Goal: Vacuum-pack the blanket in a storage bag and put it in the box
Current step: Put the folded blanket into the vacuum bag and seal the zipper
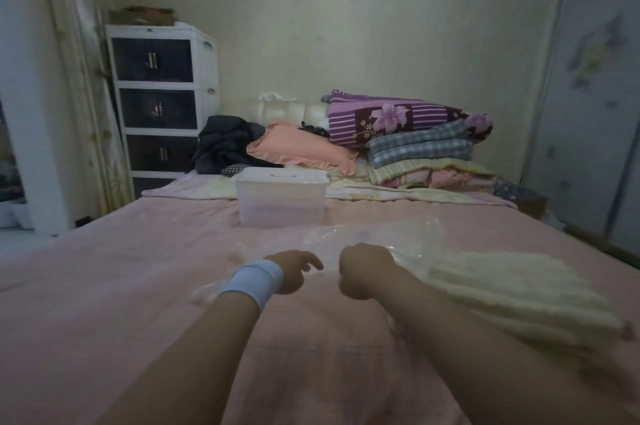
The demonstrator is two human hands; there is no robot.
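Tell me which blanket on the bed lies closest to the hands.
The cream fluffy blanket, just right of the right hand. The purple floral quilt and the grey plaid blanket are stacked far off by the headboard.

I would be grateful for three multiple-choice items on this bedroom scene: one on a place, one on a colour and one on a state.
1. Where is the cream blanket?
A. on the floor
B. on the bed, right of the right hand
C. over a chair

2. What colour is the wristband by the left hand?
A. red
B. black
C. light blue

3. The lid of the box is:
A. on
B. off, beside it
C. missing

Answers: 1 B, it lies on the pink sheet beside that hand; 2 C, the band is pale blue; 3 A, the lid sits on top.
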